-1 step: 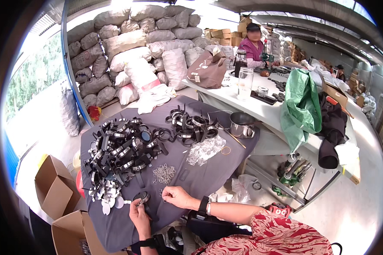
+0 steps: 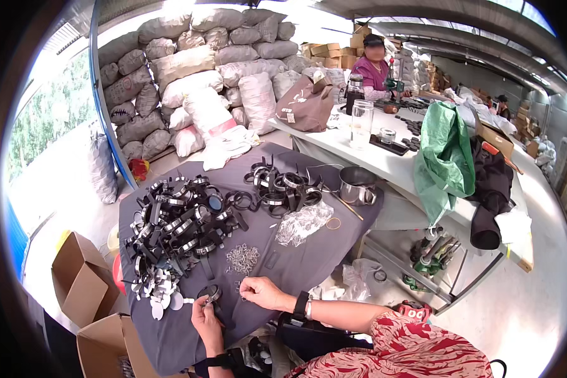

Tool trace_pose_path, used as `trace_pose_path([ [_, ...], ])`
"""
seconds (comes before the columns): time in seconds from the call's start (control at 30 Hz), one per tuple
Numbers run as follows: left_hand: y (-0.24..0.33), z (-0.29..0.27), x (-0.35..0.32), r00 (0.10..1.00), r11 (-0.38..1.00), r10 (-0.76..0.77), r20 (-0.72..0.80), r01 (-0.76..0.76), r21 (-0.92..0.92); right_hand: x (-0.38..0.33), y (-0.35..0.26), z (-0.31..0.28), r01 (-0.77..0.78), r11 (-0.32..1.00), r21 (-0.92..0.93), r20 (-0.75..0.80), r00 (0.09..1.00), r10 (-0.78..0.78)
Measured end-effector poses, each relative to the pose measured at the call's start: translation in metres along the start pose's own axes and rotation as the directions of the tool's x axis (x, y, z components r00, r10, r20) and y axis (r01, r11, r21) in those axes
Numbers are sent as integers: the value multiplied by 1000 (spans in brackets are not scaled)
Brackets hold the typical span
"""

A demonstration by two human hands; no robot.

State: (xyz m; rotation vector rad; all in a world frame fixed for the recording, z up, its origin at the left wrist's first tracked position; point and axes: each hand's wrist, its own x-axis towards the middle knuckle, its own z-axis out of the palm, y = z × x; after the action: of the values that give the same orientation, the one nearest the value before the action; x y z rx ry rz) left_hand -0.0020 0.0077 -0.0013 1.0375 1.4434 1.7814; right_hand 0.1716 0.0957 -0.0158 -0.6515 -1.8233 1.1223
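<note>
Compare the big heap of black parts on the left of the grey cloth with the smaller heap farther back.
The big heap is broader and lies near the left hand; the smaller heap is compact and sits beside the metal pot. White discs spill only from the big heap. Both rest on the grey cloth.

Two open brown cardboard boxes (image 2: 82, 277) sit on the floor to my left. Stacked brown cartons (image 2: 324, 49) stand beyond the grey and white sacks (image 2: 189, 63).
</note>
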Motion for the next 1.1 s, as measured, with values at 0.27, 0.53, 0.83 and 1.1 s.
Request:
trace_pose_path([
  [0.27,0,-3,-6,1000,999,11,-3,-10,34,-3,-2,-2,33,997,-71,-1,999,-33],
  [0.53,-22,-4,13,991,977,136,-2,-134,166,2,-2,-9,142,980,-139,-67,986,-152],
  [0.83,8,7,-6,999,993,38,-10,-37,115,-2,-3,-6,107,985,-138,2,994,-108],
  [1.1,-4,-3,-2,1000,999,30,2,-30,41,-5,-2,0,56,995,-82,-36,998,-59],
])
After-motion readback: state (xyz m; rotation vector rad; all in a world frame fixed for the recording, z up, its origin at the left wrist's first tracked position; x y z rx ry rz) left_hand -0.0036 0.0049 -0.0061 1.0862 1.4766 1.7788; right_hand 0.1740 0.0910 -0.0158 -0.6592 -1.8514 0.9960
